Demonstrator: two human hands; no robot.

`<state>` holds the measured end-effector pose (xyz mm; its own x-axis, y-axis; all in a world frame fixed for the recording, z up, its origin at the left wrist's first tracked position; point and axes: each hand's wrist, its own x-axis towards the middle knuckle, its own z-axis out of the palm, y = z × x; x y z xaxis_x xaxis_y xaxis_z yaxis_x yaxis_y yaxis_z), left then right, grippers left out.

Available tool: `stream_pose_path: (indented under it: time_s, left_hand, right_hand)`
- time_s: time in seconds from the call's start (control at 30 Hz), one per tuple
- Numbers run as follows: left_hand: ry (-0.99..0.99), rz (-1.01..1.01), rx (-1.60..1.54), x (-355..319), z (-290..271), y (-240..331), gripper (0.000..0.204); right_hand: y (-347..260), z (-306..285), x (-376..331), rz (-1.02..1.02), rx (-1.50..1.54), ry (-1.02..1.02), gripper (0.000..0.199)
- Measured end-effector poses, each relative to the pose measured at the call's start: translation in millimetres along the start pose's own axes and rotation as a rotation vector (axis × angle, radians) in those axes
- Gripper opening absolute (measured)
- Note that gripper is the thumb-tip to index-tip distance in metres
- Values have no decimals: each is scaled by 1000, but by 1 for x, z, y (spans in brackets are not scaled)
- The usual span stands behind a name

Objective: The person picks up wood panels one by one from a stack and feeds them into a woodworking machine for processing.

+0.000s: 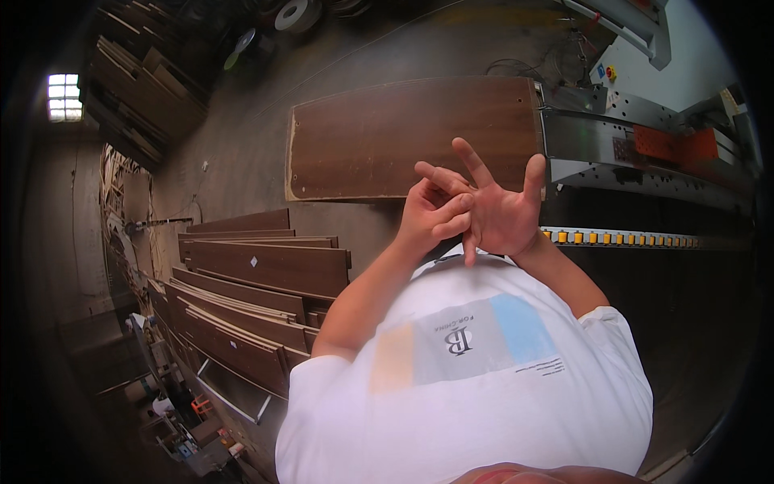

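My left hand [435, 211] and my right hand [504, 214] meet in front of my chest. The right palm is turned up toward view, with its thumb and several fingers spread apart and nothing in it. Against the finger side of that palm, the left thumb and fingertips close together, apparently round one of the right hand's fingers; the exact contact is partly hidden. Beyond both hands lies a brown wood-grain board [411, 137] with worn pale edges and small holes near its corners. Neither hand grips this board.
Stacked brown panels [266, 270] lean at left, near a pale metal frame [234, 395]. To the right, a metal machine bed [605, 133] carries an orange-red part [677, 143] beside a rail of yellow rollers [621, 239]. More boards [145, 89] stand at far left.
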<state>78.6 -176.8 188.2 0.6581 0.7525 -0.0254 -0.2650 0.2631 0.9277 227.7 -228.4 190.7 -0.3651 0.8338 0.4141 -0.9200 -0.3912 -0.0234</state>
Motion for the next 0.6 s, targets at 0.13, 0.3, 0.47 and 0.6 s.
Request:
stream_pose_path:
  time_s: [0.13, 0.3, 0.47, 0.6]
  left_hand:
    - [146, 2, -5, -19, 4, 0, 10]
    - [228, 103, 28, -42, -1, 1, 8]
    - [255, 102, -30, -70, -20, 5, 17]
    - [219, 94, 41, -117, -40, 11, 19]
  right_hand:
    - [10, 2, 4, 52, 98, 47, 106]
    - [31, 4, 10, 132, 146, 16, 108]
    - [66, 0, 19, 210, 146, -51, 107]
    - [106, -4, 21, 236, 227, -1, 103]
